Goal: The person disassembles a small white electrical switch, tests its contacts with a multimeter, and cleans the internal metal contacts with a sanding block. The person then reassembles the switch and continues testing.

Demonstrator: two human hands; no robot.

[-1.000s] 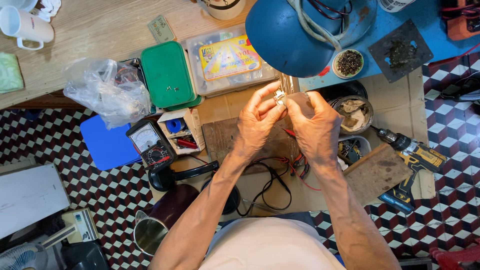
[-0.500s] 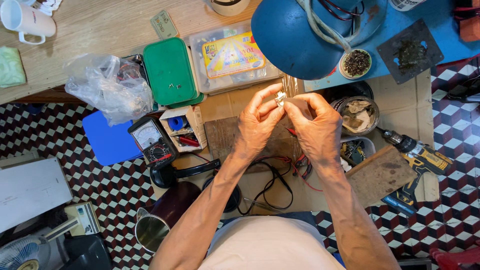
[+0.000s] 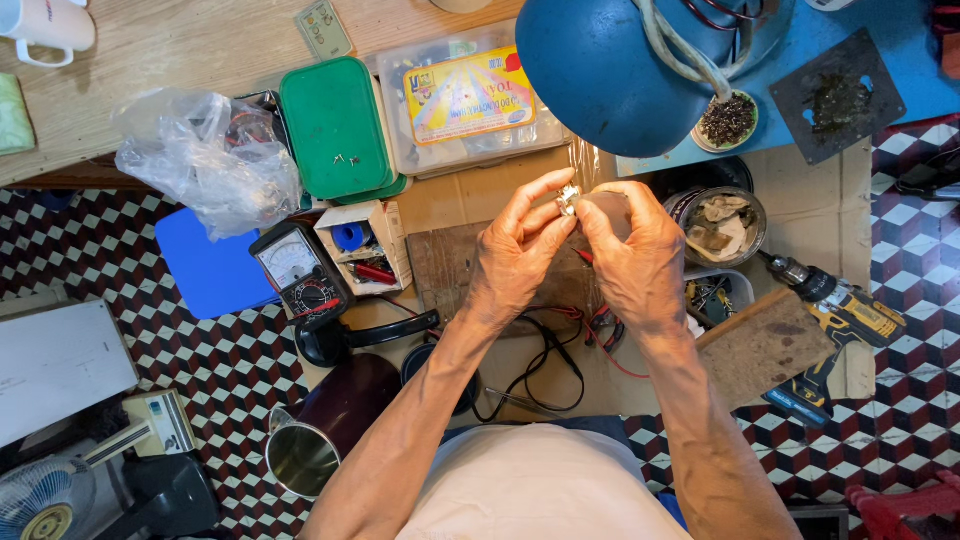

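Small metal part (image 3: 569, 197) sits pinched between both your grips just below the blue lamp shade (image 3: 600, 75): left hand (image 3: 515, 255) fingertips close on it, right hand (image 3: 635, 255) equally near.

Bare forearms, ringless hands, pale beige sleeveless top

small metal part (image 3: 569, 197), silvery w/ pale bits, pinched betw both hands' fingers (image 3: 545, 195), above cardboard
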